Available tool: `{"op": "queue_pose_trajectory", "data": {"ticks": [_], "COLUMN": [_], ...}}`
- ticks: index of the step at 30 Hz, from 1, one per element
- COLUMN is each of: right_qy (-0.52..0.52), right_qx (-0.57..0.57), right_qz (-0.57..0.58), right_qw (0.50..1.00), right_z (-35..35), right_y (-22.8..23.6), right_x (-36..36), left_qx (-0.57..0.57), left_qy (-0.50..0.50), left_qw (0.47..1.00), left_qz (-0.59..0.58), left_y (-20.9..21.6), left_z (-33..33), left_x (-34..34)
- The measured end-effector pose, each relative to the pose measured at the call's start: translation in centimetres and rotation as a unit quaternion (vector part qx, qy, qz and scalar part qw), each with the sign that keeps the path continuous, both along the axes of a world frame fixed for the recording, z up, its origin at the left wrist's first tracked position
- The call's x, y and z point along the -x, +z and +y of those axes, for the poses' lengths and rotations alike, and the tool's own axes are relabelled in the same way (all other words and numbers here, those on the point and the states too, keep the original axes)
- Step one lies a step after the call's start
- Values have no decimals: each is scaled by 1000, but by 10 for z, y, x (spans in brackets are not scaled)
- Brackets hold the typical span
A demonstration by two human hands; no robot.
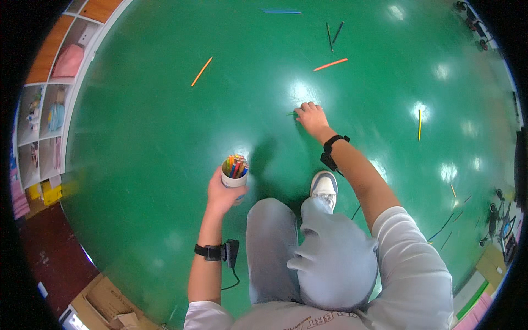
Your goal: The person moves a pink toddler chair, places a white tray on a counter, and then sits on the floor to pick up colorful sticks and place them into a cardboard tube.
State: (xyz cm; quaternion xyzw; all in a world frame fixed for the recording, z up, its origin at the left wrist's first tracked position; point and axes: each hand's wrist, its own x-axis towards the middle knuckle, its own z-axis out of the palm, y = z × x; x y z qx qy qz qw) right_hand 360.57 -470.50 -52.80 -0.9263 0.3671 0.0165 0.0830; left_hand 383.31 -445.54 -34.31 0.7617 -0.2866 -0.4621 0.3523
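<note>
My left hand point(221, 192) is wrapped round a white cup point(234, 181), held upright above the floor to the left of my knees. Colored pencils point(235, 164) fill the cup, their ends sticking out of its top. Stretched out ahead, my right hand point(312, 117) is down at the floor with its fingers curled on a green pencil point(291, 113). Only one end of that pencil shows, left of the fingers; the palm hides the rest. An orange pencil point(202, 71) and a coral-red pencil point(330, 64) lie beyond the hands.
On the green floor point(148, 143) lie a blue pencil point(282, 11), two dark pencils point(330, 37) and a yellow pencil point(419, 125), with several more at lower right. White shelves point(71, 88) line the left; a cardboard box point(107, 302) stands lower left. Wheeled things point(498, 217) edge the right.
</note>
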Motion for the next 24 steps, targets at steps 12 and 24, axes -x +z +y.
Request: {"op": "queue_pose_trajectory", "data": {"ticks": [12,24], "right_qy": [-53,-107], "right_qx": [-38,-478], "right_qz": [126,-571], "right_qw": [990,659], "right_z": [8,-1], "right_y": [-12,176], "right_x": [-6,-63], "left_qx": [40,39], "left_qy": [20,-16], "left_qw": [995,993], "left_qz": [92,110], "left_y": [-34,-44], "left_z": [-51,-73], "left_x": [-8,2]}}
